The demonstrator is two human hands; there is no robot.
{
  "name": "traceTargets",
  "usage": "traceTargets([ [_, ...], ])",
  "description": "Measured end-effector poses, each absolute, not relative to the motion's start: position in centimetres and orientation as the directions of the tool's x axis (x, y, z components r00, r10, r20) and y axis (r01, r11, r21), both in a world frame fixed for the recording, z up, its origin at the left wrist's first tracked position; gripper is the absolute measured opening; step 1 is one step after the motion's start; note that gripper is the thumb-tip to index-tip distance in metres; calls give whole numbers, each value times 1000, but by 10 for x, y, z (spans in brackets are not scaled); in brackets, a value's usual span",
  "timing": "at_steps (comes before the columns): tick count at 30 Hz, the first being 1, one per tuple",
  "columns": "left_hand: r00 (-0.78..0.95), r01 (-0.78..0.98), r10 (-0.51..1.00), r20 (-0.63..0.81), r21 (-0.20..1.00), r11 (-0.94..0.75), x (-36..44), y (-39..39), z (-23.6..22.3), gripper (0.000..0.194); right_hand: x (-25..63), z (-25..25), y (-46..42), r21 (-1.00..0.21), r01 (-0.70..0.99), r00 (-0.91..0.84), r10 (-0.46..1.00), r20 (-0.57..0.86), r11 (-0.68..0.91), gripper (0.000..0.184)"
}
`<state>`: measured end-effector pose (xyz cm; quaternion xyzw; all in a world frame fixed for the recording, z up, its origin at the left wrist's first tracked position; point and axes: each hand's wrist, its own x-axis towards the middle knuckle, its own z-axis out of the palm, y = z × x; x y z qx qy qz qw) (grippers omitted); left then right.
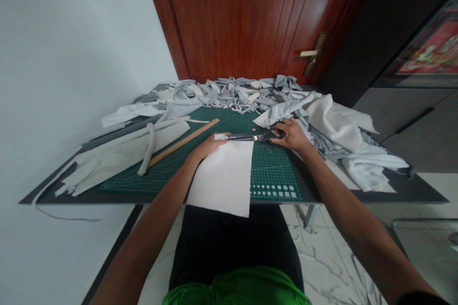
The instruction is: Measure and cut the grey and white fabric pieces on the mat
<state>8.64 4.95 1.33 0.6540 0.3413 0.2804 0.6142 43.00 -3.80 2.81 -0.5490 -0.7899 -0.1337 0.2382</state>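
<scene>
One white cloth point(225, 176), just below the frame's centre, is held in the left grip point(209, 146); right of centre, the right grip point(293, 135) holds dark scissors point(255, 138) at the cloth's top edge.

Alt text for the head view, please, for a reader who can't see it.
The right hand holds dark scissors whose blades lie across the far end of a white cloth piece, held by the left hand over a green cutting mat. A wooden ruler lies left of the cloth, with pale fabric scraps heaped beyond.
</scene>
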Motion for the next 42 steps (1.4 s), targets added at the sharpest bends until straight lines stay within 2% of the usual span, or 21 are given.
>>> traceTargets([
  [12, 620, 129, 784, -40, 990, -52, 85, 51, 14, 55, 428, 30, -41, -44, 931, -281, 788, 547, 363, 28],
  [17, 593, 128, 801, -84, 992, 9, 85, 49, 13, 59, 431, 24, -40, -113, 927, -234, 785, 574, 359, 28],
  [22, 667, 100, 743, -52, 995, -20, 84, 48, 16, 59, 437, 24, -42, -193, 917, -163, 767, 620, 350, 25],
  [28, 652, 68, 756, -45, 998, 1, 83, 49, 15, 58, 436, 25, -44, -160, 926, -169, 753, 636, 342, 24],
  [31, 605, 81, 796, -10, 996, -49, 86, 51, 11, 53, 434, 22, -42, -179, 926, -145, 750, 645, 333, 22],
  [34, 518, 146, 852, 69, 975, -168, 92, 52, 9, 43, 434, 18, -38, -255, 909, -85, 744, 662, 331, 21],
  [36, 442, 183, 879, 176, 942, -280, 93, 52, 10, 37, 436, 17, -36, -331, 885, -23, 741, 671, 328, 23],
  [39, 328, 233, 842, 428, 827, -511, 85, 52, 20, 33, 438, 16, -34, -423, 852, 72, 731, 679, 309, 29],
  [42, 34, 299, 690, 723, 652, -697, 66, 54, 37, 34, 437, 16, -33, -456, 840, 127, 708, 694, 296, 32],
])
